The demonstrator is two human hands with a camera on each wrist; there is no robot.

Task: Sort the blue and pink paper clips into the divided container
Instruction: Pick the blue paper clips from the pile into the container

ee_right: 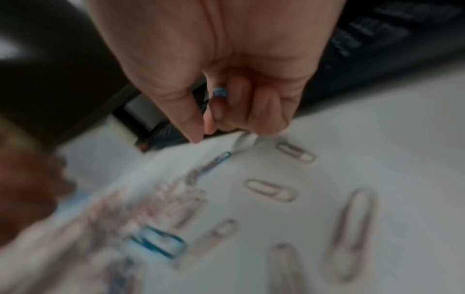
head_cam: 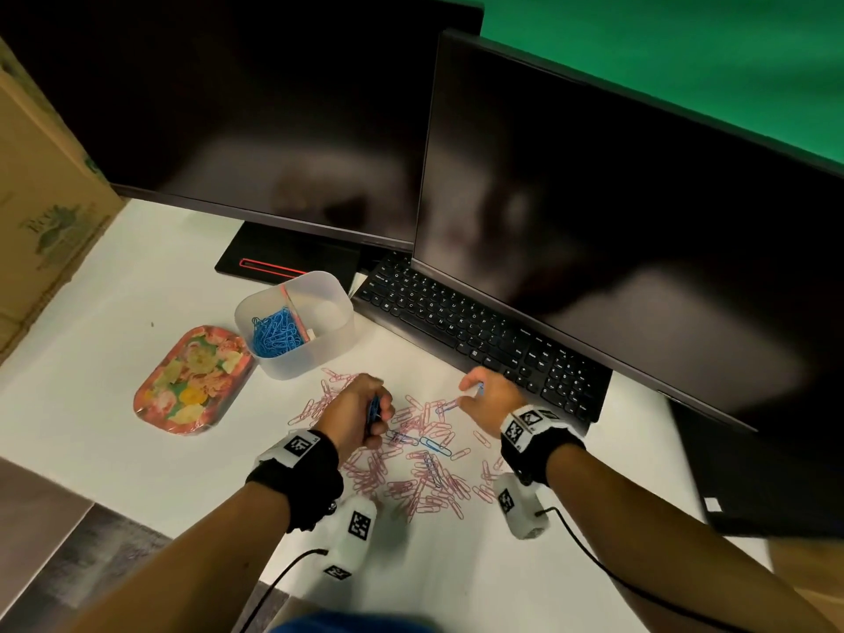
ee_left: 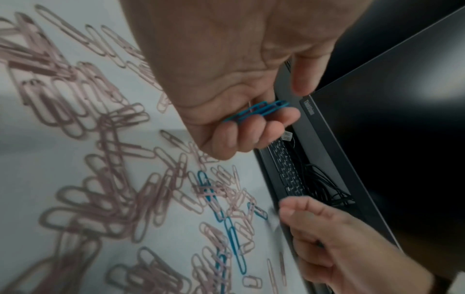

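Pink wire paper clips (head_cam: pixel 411 477) scattered on white table (head_cam: pixel 114 450), left hand (head_cam: pixel 361 415) grip curled round blue paper clip bundle (ee_left: pixel 259 110), right hand (head_cam: pixel 491 397) pinching blue clip (ee_right: pixel 220 93), translucent divided container (head_cam: pixel 319 354) holds blue clips (head_cam: pixel 276 333) in left compartment.

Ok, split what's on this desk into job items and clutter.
For the job:
blue paper clips in the left hand
blue clips in the container
divided container
pink paper clips
loose blue clip
right hand

Just lying about:
floral tray
keyboard
two monitors
cardboard box
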